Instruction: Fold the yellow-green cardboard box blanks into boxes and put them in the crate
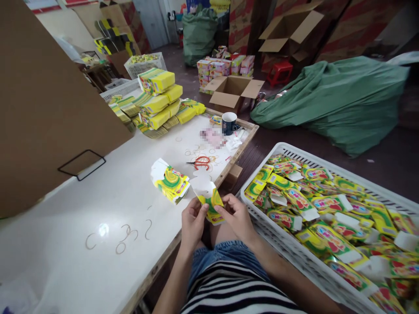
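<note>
Both my hands hold one small yellow-and-green carton point(213, 201) above my lap, at the table's edge. My left hand point(194, 220) pinches its left side, thumb on the front. On the right side, my right hand point(238, 218) grips it between thumb and fingers. The carton's white flaps stand up at its top. Close to my left hand, a small stack of flat cartons point(172, 183) lies on the white table point(131, 179). Orange-handled scissors point(200, 163) rest just beyond the carton, among loose rubber bands point(196, 150).
To my right stands a white plastic basket point(291, 150) full of folded cartons. Bundled flat cartons point(157, 104) are piled at the table's far end, near a dark mug point(229, 124). A large cardboard sheet point(55, 109) rises at left. Green sacks point(340, 100) and open boxes point(229, 89) occupy the floor.
</note>
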The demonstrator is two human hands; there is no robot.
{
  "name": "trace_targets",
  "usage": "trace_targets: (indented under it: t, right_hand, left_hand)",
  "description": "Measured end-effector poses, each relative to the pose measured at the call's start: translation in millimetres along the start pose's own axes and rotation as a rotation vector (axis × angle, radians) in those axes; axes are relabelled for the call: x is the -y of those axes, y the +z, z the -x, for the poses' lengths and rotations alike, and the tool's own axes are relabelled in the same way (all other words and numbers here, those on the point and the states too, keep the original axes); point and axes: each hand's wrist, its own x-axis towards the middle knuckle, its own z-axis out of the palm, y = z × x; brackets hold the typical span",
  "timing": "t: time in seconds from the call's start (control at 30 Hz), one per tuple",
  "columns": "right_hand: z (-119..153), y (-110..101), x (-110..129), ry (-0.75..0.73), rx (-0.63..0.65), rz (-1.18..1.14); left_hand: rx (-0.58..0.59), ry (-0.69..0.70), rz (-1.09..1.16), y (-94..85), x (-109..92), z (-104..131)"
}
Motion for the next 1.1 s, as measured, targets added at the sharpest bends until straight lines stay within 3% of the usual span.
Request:
trace_targets:
  t: [0.2, 0.37, 0.5, 0.67, 0.87, 1.1]
  right_hand:
    - [1.8, -6.9, 6.2, -0.069, 0.040, 0.092]
    - [0.6, -9.8, 1.6, -0.067, 0.009, 0.028]
    - [-0.4, -22.6, 4.9, -0.127, 0.085, -0.136]
    - [-4.6, -42.6, 16.6, -0.172, 0.266, -0.136]
    - [-11.3, -54.6, 22.7, -0.189, 0.357, -0.019]
    - [-13.2, -53.4, 23.9, -0.249, 0.249, 0.026]
  left_hand:
    - [-0.010, -0.062, -0.034, 2.0, 1.8, -1.5]
    - [-0.048, 0.017, -0.079, 3.7, 7.3, 3.7]
    - [0.137, -0.005, -0.054, 1.9, -2.2, 11.1]
    - [0.367, -0.056, -0.021, -1.4, -20.1, 16.2]
    - [0.436, -0.100, 0.079, -1.2, -19.9, 19.0]
    - [0.453, -0.171, 0.091, 4.3, -20.2, 15.9]
